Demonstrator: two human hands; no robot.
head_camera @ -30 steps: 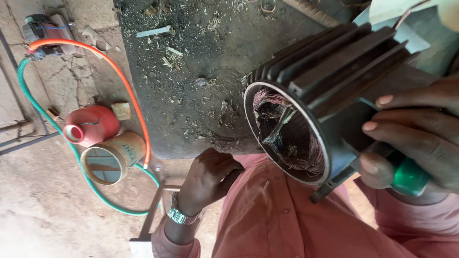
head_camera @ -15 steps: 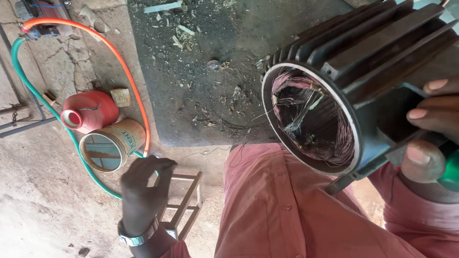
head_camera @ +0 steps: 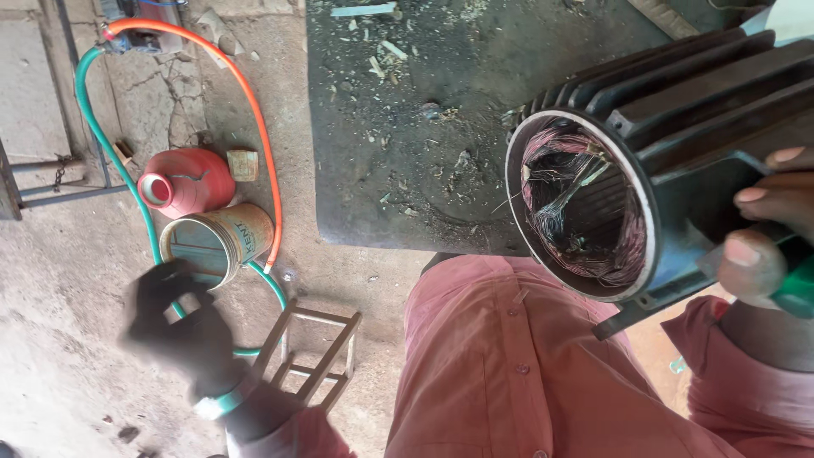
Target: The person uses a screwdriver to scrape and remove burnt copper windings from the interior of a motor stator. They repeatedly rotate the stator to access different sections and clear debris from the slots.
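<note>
Here the person's right hand (head_camera: 767, 225) rests on the dark finned motor housing (head_camera: 678, 119), fingers curled over its flank and the thumb pressed against a green-handled tool (head_camera: 797, 284) that the same hand grips; only the end of that handle shows, so its kind cannot be told. Just to the left of this hand, the housing's open round end faces the camera, and inside it lie reddish copper windings (head_camera: 577, 195) with a bundle of loose wire ends crossing the middle. The housing leans over the edge of a dark, littered workbench (head_camera: 398, 127), above the person's pink shirt (head_camera: 509, 365). The left hand (head_camera: 178, 322) hangs well away from the housing, low over the concrete floor, blurred by motion; its fingers look bent, but whether it holds anything cannot be told. A light band sits at its wrist. Just above this hand stands an open tin can (head_camera: 212, 242) and beyond that a red plastic jug (head_camera: 182, 182). A green hose (head_camera: 127, 182) and an orange hose (head_camera: 254, 127) loop around them, and a small metal frame (head_camera: 314, 352) lies just to the hand's right.
</note>
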